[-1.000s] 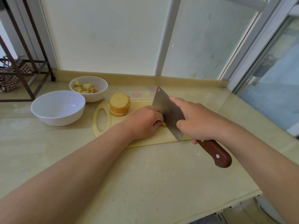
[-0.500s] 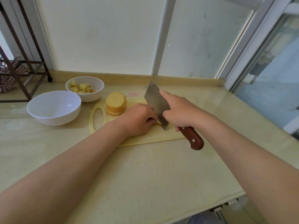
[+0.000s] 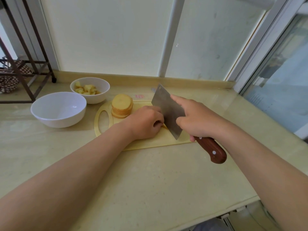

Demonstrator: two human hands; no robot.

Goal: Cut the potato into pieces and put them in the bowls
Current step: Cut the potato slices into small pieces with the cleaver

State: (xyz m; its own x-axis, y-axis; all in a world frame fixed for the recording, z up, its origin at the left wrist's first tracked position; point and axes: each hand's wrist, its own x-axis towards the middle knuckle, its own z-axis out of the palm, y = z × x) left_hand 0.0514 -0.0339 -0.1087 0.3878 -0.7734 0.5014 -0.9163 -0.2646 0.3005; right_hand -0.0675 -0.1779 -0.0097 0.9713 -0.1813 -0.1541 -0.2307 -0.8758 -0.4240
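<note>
The step in hand is the cutting itself. In the middle of the frame the left hand [image 3: 145, 124] lies on the pale yellow cutting board [image 3: 156, 142] with its fingers curled over a potato piece [image 3: 164, 126]. Only a small yellow edge of this piece shows beside the knuckles, so I cannot tell its shape. The right hand [image 3: 198, 120] clasps the cleaver [image 3: 166, 110] where the blade meets the brown wooden handle [image 3: 211, 150], and the forefinger is stretched along the flat of the blade. The blade stands just beside the left knuckles, with its edge down at the board. Further up the board, left of centre, a stack of potato slices [image 3: 122, 105] waits uncut. In the upper left, the small bowl [image 3: 95, 99] already holds some potato chunks, and the large bowl [image 3: 56, 120] stands just beside it on the counter [image 3: 150, 180]. I judge the task to be partly done: some pieces are in a bowl, but the stack is not yet cut. The next move, I think, calls for a straight push down with the blade guided along the knuckles and the left fingertips tucked back, because steel and fingers are very close here. After that the cut pieces need to be carried to the bowls.
</note>
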